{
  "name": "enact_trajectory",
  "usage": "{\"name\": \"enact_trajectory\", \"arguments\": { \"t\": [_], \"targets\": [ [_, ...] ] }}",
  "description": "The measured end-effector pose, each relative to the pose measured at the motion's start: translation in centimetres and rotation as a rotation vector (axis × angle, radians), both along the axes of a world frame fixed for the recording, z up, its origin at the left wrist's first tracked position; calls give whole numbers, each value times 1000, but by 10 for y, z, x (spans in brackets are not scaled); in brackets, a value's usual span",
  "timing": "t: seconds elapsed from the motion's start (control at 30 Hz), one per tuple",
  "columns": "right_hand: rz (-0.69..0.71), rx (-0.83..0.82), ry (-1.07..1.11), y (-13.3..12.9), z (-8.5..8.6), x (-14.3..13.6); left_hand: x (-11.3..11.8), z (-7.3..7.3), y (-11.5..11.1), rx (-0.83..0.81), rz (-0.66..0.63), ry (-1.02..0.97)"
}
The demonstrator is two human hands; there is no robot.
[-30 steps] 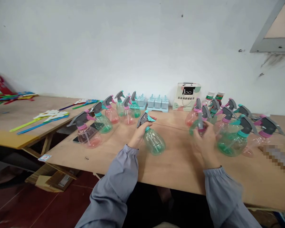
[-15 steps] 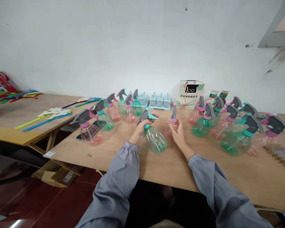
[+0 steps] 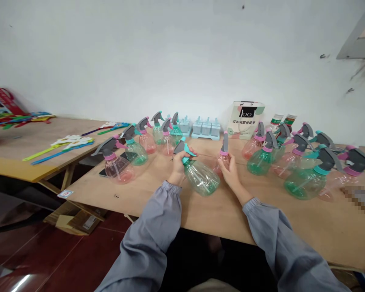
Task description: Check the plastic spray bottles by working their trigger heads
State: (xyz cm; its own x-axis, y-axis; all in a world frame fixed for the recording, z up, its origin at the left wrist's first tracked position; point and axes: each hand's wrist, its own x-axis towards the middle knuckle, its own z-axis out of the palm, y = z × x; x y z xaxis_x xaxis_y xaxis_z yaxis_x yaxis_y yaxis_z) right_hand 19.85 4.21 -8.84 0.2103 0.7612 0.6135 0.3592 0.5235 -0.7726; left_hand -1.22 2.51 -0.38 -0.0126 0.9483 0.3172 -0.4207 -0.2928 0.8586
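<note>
My left hand (image 3: pixel 179 165) is closed round the neck and grey head of a green-tinted spray bottle (image 3: pixel 202 178), which tilts with its base toward the right. Just right of it, my right hand (image 3: pixel 229 168) grips a pink spray bottle (image 3: pixel 219 165) that stands upright with its grey head showing above the fingers. The fingers partly cover the pink bottle. Both bottles are over the middle of the brown table (image 3: pixel 213 219), their bodies close together.
Several pink and green spray bottles stand at left (image 3: pixel 117 166) and right (image 3: pixel 304 182). Behind are light-blue moulds (image 3: pixel 206 129) and a paper bag (image 3: pixel 245 121). A dark phone (image 3: pixel 103 172) lies at left. Another table (image 3: pixel 6 162) holds colourful hand-shaped items (image 3: pixel 69 142).
The green bottle in my left hand has tipped further, its base swinging right and its head turning. My right hand stays round the pink bottle. The whole view has shifted slightly.
</note>
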Motion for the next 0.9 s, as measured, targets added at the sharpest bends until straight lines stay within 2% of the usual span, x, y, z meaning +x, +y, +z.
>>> {"name": "enact_trajectory", "arguments": {
  "t": [0.13, 0.33, 0.5, 0.6, 0.77, 0.9],
  "targets": [
    [10, -15, 2, 0, -1, 0, -4, 3, 7, -14, 26, 11],
    [84, -37, 22, 0, -3, 2, -5, 4, 3, -21, -45, -21],
    [101, -56, 40, -3, -4, 1, -5, 6, -3, -103, -160, -155],
    [101, -63, 44, -5, -4, 1, -2, 8, -4, -108, -185, -216],
    [115, -71, 30, -6, -3, 1, -3, 10, -4, -49, -97, -329],
    [108, -66, 14, -6, -3, 2, -5, 11, -2, -64, -25, -301]
  ]
}}
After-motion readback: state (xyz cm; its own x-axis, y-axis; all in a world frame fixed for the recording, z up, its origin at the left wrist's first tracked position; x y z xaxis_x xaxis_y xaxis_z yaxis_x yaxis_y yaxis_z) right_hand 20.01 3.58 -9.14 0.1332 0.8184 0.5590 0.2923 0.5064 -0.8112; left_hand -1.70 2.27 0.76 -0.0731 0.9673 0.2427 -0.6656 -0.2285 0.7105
